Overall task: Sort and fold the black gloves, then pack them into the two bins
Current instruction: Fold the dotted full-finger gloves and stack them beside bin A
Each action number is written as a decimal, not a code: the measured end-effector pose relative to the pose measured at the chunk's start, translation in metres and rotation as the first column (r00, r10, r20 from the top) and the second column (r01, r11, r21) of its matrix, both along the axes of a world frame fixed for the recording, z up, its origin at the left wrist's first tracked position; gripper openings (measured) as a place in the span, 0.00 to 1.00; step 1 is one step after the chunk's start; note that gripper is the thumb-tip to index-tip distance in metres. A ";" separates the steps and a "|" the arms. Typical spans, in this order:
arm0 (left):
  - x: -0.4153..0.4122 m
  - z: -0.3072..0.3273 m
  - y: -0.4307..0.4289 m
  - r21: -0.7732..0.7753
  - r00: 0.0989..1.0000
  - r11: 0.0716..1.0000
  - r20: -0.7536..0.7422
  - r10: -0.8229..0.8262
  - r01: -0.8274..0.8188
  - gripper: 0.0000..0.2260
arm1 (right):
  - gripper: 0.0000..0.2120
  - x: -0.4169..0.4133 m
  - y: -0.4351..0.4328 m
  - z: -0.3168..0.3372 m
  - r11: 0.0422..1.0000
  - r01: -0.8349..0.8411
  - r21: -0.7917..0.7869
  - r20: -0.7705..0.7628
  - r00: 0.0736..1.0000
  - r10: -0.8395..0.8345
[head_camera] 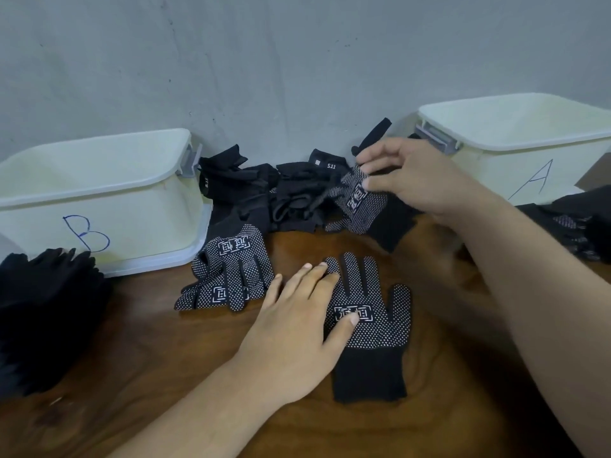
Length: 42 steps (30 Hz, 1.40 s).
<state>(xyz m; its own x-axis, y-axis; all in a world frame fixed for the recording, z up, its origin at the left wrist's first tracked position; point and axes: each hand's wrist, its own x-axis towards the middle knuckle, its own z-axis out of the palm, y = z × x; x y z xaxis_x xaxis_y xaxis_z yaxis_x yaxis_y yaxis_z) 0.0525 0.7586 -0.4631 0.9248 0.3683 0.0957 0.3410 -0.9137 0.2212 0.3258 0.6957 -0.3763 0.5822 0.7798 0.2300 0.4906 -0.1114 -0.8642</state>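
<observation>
A black glove point(370, 328), speckled with white dots and printed with a white logo, is lying flat on the wooden bench point(132, 375). Its cuff is facing the person and its fingers are pointing away at the wall, so the long axis is running near to far. The left grip point(297, 328) is pressing on its left side, fingers straight and spread. The right grip point(426, 180) is pinching a second dotted glove point(363, 213) at the heap point(297, 193) between bin B point(99, 193) and bin A point(512, 143).
</observation>
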 end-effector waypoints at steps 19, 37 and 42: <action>-0.001 0.001 -0.003 0.005 1.000 1.000 -0.011 -0.007 0.007 0.33 | 0.21 0.005 -0.009 -0.021 0.602 0.220 -0.768 0.339 0.936 0.090; -0.001 0.001 -0.003 -0.022 1.000 1.000 -0.011 -0.012 0.012 0.33 | 0.07 -0.030 -0.010 0.041 0.871 0.131 0.474 -0.170 0.984 -0.056; -0.001 0.012 -0.002 -0.246 0.968 0.969 0.245 0.058 0.005 0.30 | 0.11 -0.038 -0.010 0.043 0.854 0.040 0.519 -0.167 0.984 0.055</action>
<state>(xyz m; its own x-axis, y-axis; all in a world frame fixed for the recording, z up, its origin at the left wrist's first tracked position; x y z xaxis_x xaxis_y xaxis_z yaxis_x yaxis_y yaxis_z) 0.0514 0.7571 -0.4510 0.8725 0.4332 0.2262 0.2700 -0.8131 0.5158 0.2874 0.6854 -0.3337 0.6437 0.5790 0.5004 0.3305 0.3794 -0.8642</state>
